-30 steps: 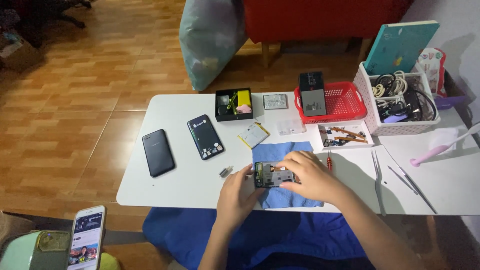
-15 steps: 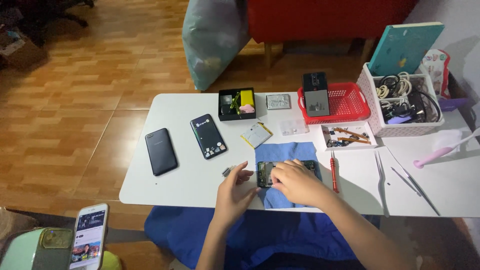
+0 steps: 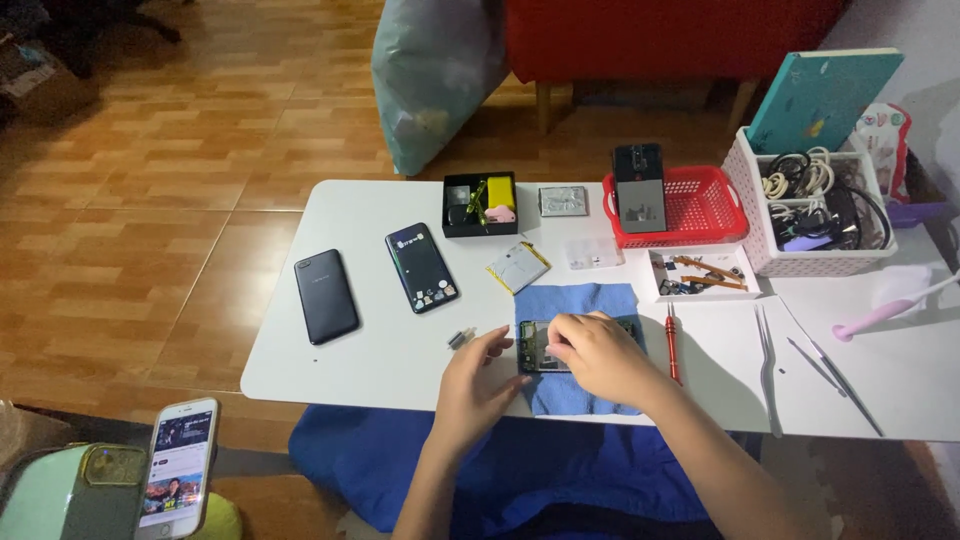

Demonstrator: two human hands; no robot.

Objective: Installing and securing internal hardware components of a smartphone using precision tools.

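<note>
At the centre of the frame, an opened phone (image 3: pixel 540 347) lies on a blue cloth (image 3: pixel 578 345) near the front edge of the white counter (image 3: pixel 340 370). The left hand (image 3: pixel 475 385) steadies its left end, thumb and fingers curled lightly against the edge; the right hand (image 3: pixel 598 355) lies over its middle, fingertips pinched down on the exposed inside, though whether they grip a small part I cannot tell. The work looks to be in the dismantling stage, at a piece inside the body. The next move likely calls for a fine, steady pinch, or the red screwdriver (image 3: pixel 672 345) just right of the cloth. Two dark phones (image 3: pixel 325 296) (image 3: pixel 421 267) lie further left.
</note>
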